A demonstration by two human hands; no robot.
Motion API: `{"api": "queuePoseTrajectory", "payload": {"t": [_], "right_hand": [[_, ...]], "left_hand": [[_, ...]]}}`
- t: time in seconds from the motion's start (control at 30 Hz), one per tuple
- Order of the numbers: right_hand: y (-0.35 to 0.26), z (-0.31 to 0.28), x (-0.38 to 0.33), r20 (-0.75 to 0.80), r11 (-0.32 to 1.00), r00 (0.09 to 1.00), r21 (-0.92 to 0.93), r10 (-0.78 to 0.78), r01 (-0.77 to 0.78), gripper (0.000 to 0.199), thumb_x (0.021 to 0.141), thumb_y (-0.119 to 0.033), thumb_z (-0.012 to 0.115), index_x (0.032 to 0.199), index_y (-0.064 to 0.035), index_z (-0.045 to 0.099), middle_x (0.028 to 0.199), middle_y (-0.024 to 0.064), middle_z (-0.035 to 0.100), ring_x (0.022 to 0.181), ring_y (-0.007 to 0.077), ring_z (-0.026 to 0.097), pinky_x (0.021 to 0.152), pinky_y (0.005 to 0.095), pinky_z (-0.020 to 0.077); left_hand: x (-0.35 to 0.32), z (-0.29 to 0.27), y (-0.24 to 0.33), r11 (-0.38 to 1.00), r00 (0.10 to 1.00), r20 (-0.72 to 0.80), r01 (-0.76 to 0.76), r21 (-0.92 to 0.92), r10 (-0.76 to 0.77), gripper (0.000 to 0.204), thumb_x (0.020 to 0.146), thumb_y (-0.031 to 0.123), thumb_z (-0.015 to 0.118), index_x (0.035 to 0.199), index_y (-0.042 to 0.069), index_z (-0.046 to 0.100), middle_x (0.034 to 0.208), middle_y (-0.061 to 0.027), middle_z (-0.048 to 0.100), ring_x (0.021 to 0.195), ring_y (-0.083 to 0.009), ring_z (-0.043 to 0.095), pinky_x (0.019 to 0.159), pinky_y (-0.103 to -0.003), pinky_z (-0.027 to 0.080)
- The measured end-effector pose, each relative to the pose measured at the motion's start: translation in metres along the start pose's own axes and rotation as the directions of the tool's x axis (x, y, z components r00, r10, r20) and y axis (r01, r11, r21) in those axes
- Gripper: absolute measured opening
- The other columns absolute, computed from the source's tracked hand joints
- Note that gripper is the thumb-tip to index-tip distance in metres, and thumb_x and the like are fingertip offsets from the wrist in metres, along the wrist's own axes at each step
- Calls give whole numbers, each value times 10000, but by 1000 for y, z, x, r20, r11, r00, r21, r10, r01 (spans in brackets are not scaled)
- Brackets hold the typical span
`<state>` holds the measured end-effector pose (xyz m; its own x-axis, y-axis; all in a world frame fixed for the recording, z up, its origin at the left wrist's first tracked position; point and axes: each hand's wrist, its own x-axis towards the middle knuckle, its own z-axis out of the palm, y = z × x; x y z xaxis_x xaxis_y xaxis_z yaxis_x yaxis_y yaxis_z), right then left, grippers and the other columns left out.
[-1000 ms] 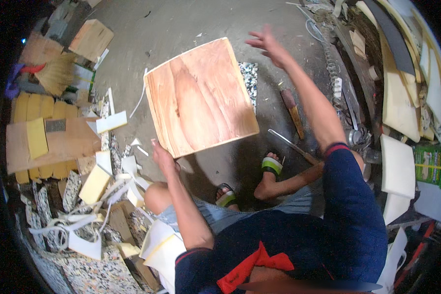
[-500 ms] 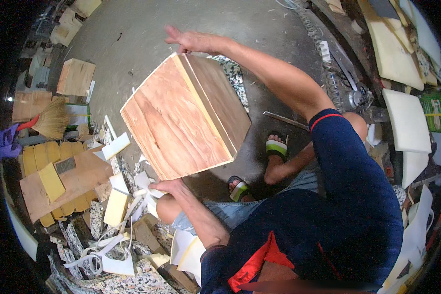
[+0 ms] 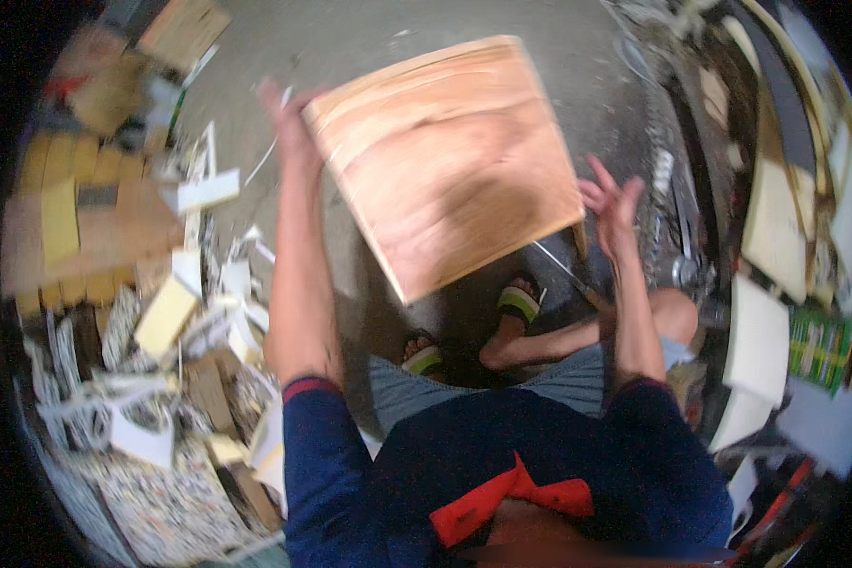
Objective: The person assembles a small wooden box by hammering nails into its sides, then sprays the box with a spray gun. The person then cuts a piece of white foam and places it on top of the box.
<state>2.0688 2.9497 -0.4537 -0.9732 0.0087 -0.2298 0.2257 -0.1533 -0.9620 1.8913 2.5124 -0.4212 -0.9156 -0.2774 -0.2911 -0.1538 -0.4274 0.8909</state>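
A wooden box [image 3: 445, 161] with a pale grained face is tilted in front of my knees, blurred by motion. My left hand [image 3: 298, 128] grips its far left corner, palm against the edge and some fingers pointing outward; blur hides the finer grip. At the box's right edge is my right hand [image 3: 613, 204], its fingers spread and the fingertips touching near the lower right corner. A narrow side panel [image 3: 580, 239] shows below that corner. The underside of the box is hidden.
Foam and paper scraps [image 3: 166, 426] pile up on the left beside a flat brown board [image 3: 114, 237]. Another wooden box [image 3: 185, 33] stands far left. A thin metal rod [image 3: 563, 265] lies by my sandalled feet. Foam sheets [image 3: 757, 331] line the right.
The box has turned and moved right. My left hand has gone from its near edge to its far left corner; my right hand has come from the far corner to the right edge.
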Motion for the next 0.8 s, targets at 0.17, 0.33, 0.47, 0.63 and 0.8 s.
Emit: {"api": "queuePoseTrajectory", "payload": {"t": [0.17,0.33,0.47,0.63,0.8], "right_hand": [[6,25,-2,2,998,1000,58,23,-23,1154,857,-866,168,1544,60,195,1253,179,653,1198,255,602,1120,396,334],[7,18,33,-25,998,1000,56,8,-6,1119,877,-842,233,1536,62,211,1287,183,635,1175,268,616,1047,373,412],[24,-11,32,-47,978,977,33,208,-207,1081,858,-862,267,1540,-24,291,1228,130,677,998,217,679,825,336,497],[57,-30,20,-10,938,959,207,285,-277,949,893,-805,358,1500,-75,352,1375,202,554,1173,322,613,939,426,523],[64,-16,-10,-402,940,850,177,339,-291,686,956,-725,377,1022,-77,592,1040,168,688,939,274,677,695,350,560]], "left_hand": [[55,34,19,966,961,275,-92,241,23,1142,810,924,254,1392,-25,508,1461,-247,448,1364,-373,401,1138,-559,276],[24,-54,48,916,986,84,-168,365,147,989,875,855,268,1529,121,374,1575,-193,319,1432,-387,322,1147,-627,153],[-94,-201,32,896,931,-224,-178,407,287,697,967,685,408,1248,81,613,1134,-91,649,1015,-234,591,891,-437,453],[-335,-316,-97,656,850,-501,285,699,165,530,952,522,578,951,6,698,851,-97,694,820,-200,633,756,-404,498],[-544,-304,-237,577,859,-460,497,649,-223,440,895,444,631,847,15,717,731,-120,689,696,-186,647,660,-415,508]]}}
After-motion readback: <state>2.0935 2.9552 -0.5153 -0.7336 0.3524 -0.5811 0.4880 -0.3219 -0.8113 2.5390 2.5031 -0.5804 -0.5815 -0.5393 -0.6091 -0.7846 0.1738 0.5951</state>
